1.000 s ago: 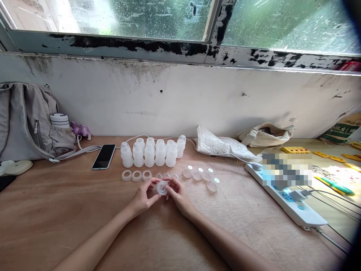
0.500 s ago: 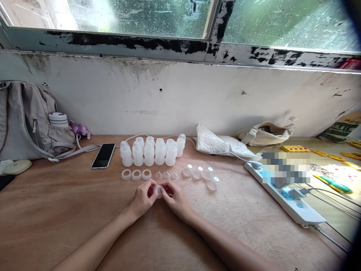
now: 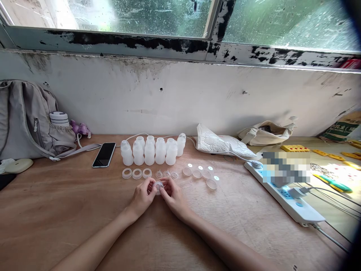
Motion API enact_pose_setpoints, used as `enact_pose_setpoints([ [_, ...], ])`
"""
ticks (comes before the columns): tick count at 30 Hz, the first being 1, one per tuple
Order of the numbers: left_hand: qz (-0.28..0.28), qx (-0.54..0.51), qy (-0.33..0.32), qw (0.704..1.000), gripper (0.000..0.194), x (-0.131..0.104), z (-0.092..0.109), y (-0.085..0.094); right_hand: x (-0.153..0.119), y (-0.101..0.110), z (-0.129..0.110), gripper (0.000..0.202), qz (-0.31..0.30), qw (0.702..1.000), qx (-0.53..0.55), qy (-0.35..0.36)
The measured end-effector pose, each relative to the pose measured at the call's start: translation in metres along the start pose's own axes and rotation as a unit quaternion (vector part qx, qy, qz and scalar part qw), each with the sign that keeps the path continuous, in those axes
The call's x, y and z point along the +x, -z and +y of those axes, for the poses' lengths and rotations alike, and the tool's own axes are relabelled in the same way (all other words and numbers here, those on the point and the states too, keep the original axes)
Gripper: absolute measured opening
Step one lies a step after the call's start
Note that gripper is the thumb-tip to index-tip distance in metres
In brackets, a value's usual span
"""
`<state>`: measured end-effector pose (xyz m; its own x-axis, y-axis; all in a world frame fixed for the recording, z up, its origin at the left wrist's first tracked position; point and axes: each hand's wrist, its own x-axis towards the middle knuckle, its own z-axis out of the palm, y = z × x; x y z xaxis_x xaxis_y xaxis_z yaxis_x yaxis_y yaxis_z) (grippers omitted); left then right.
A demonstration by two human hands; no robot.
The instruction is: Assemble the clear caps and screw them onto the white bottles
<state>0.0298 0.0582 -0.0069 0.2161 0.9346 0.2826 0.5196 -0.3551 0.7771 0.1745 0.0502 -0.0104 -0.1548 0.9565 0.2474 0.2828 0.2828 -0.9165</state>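
Note:
My left hand (image 3: 144, 194) and my right hand (image 3: 172, 194) meet above the table, fingers pinched from both sides on a small clear baby bottle collar ring (image 3: 158, 188). Something thin and clear seems to sit in its middle, partly covered by my thumbs. Just beyond my left hand lie white collar rings (image 3: 137, 174) in a row. Beside them, past my right fingertips, are clear silicone teats (image 3: 166, 174). Farther right lie several clear round caps (image 3: 196, 174) and small white discs (image 3: 216, 178). Behind the rings stand several frosted baby bottles (image 3: 149, 154), upright in a cluster.
A phone (image 3: 104, 155) lies left of the bottles, near a grey backpack (image 3: 31, 120). White bubble packaging (image 3: 225, 145) and a cloth bag (image 3: 266, 133) rest by the wall. A power strip (image 3: 299, 210) with cables runs along the right side. Yellow-green pliers or cutters (image 3: 334, 183) lie beyond it.
The collar ring has tilted slightly and risen a little in the picture between my fingers. Both hands keep their grip; everything on the table stays in place.

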Motion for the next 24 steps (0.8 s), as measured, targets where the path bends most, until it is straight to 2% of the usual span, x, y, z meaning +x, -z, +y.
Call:
enact_pose_setpoints([
  [4, -0.011, -0.027, 0.01, 1.0, 0.019, 0.001, -0.001, 0.0007, 0.0002, 0.0005, 0.0023, 0.014, -0.012, 0.998, 0.064, -0.025],
  [7, -0.018, -0.039, 0.013, 0.999, 0.013, 0.0004, -0.0011, 0.0002, -0.0002, 0.001, 0.0015, 0.015, -0.012, 0.998, 0.051, -0.02],
  [12, -0.025, -0.028, 0.008, 0.999, 0.013, 0.0008, -0.0001, -0.0008, 0.0004, 0.0016, -0.0016, 0.018, -0.002, 1.0, 0.029, -0.01],
  [17, -0.019, -0.002, -0.001, 1.0, 0.011, -0.0011, 0.0016, -0.0007, 0.0016, 0.001, -0.003, 0.011, -0.015, 0.999, 0.035, -0.03],
  [24, -0.033, 0.034, -0.021, 0.999, 0.007, -0.0053, 0.0009, 0.0005, 0.0, 0.0001, -0.0038, 0.006, -0.025, 0.999, 0.028, -0.016],
])
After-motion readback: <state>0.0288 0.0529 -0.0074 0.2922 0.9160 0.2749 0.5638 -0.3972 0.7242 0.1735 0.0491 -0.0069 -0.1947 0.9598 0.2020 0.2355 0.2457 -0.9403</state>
